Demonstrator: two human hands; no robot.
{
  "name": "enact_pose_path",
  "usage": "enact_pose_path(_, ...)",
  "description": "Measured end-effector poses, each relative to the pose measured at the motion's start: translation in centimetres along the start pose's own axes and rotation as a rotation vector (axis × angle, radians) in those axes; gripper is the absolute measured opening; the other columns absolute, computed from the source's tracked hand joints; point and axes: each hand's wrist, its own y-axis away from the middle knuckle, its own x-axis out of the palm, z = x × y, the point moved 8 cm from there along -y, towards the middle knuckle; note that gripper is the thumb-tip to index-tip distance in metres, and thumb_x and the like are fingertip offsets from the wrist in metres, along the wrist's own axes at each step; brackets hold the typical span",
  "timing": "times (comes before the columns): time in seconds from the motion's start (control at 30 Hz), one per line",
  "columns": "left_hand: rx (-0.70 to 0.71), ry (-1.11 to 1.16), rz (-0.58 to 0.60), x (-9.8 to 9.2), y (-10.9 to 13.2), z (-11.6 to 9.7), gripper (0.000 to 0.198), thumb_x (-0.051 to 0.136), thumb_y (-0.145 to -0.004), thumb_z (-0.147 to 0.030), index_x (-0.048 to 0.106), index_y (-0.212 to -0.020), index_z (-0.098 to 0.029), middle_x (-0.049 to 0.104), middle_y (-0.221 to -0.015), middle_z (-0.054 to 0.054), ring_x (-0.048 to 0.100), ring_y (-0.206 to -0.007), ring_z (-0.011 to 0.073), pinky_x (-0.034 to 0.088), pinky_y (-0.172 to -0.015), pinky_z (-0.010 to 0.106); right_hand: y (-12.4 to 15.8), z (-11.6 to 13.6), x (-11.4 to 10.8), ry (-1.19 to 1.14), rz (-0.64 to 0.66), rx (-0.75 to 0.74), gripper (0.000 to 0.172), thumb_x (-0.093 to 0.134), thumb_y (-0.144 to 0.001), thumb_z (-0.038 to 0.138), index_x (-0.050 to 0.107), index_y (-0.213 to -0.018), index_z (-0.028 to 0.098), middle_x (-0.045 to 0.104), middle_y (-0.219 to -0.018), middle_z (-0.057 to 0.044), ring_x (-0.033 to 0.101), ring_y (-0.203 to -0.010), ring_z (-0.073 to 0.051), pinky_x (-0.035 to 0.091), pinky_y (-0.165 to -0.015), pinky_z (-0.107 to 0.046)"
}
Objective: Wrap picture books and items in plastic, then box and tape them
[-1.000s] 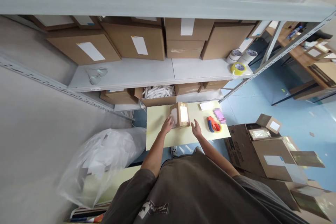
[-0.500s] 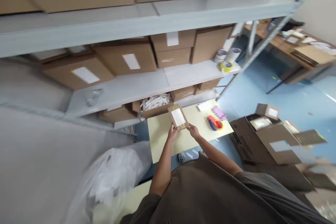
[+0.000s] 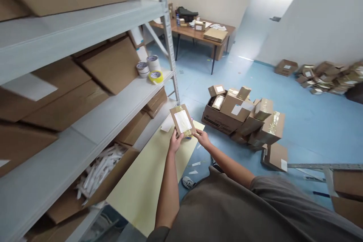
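Observation:
I hold a small brown cardboard box point(image 3: 182, 120) with a white label and yellowish tape in front of me, above the pale yellow table point(image 3: 153, 174). My left hand point(image 3: 175, 142) grips its lower left corner. My right hand point(image 3: 201, 137) grips its lower right corner. The labelled face is turned up towards me.
A grey metal rack point(image 3: 85, 121) with brown cartons runs along the left; tape rolls point(image 3: 149, 68) sit on its middle shelf. A heap of taped boxes point(image 3: 241, 115) lies on the blue floor to the right. A wooden desk point(image 3: 195, 32) stands at the back.
Both hands lifted the small box off the table and kept hold of it. My view swung right, from the rack towards the open room and the heap of boxes.

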Motion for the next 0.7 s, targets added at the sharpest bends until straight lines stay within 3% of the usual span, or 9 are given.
enact_pose_path(0.1,0.052,0.015,0.156,8.1,-4.8,-2.4,0.084,0.072,-0.094,-0.045,0.042,-0.169,-0.023,0.065,-0.154,0.011,0.063,-0.142,0.0279,0.051,-0.119,0.041,-1.4,0.5,-7.5,-0.042,-0.141,-0.074,0.046,0.074,-0.086,0.051,0.082,-0.124,0.026,0.081,-0.129,-0.003,0.073,-0.125,-0.032,0.052,-0.115,-0.049)
enact_pose_path(0.2,0.052,0.032,0.278,16.4,-9.5,-3.3,0.086,0.075,-0.092,-0.041,0.042,-0.170,-0.025,0.066,-0.153,0.011,0.063,-0.140,0.0280,0.050,-0.119,0.043,-3.4,0.1,-14.9,-0.041,-0.281,-0.070,0.047,0.074,-0.087,0.052,0.082,-0.125,0.025,0.082,-0.127,-0.005,0.074,-0.123,-0.033,0.055,-0.113,-0.050)
enact_pose_path(0.37,0.024,0.034,0.328,27.6,-17.7,-3.4,0.087,0.078,-0.088,-0.038,0.046,-0.168,-0.023,0.060,-0.160,0.011,0.061,-0.142,0.0301,0.046,-0.123,0.046,-8.8,-1.0,-25.4,0.000,-0.393,-0.043,0.045,0.072,-0.089,0.052,0.083,-0.124,0.027,0.083,-0.123,-0.002,0.076,-0.120,-0.034,0.058,-0.109,-0.050)
enact_pose_path(0.53,-0.043,-0.005,0.322,34.5,-24.6,-4.0,0.083,0.076,-0.089,-0.035,0.049,-0.166,-0.022,0.053,-0.167,0.010,0.059,-0.145,0.0303,0.046,-0.124,0.044,-15.1,-1.1,-32.8,0.060,-0.416,0.014,0.042,0.070,-0.089,0.049,0.084,-0.121,0.027,0.085,-0.116,-0.003,0.079,-0.113,-0.034,0.061,-0.105,-0.048)
enact_pose_path(0.7,-0.062,-0.032,0.347,38.4,-30.9,-5.8,0.079,0.074,-0.093,-0.032,0.048,-0.166,-0.020,0.059,-0.162,0.009,0.057,-0.148,0.0287,0.043,-0.127,0.042,-21.4,-1.3,-35.7,0.095,-0.391,0.081,0.040,0.069,-0.090,0.049,0.084,-0.118,0.025,0.085,-0.113,-0.004,0.079,-0.111,-0.033,0.060,-0.105,-0.047)
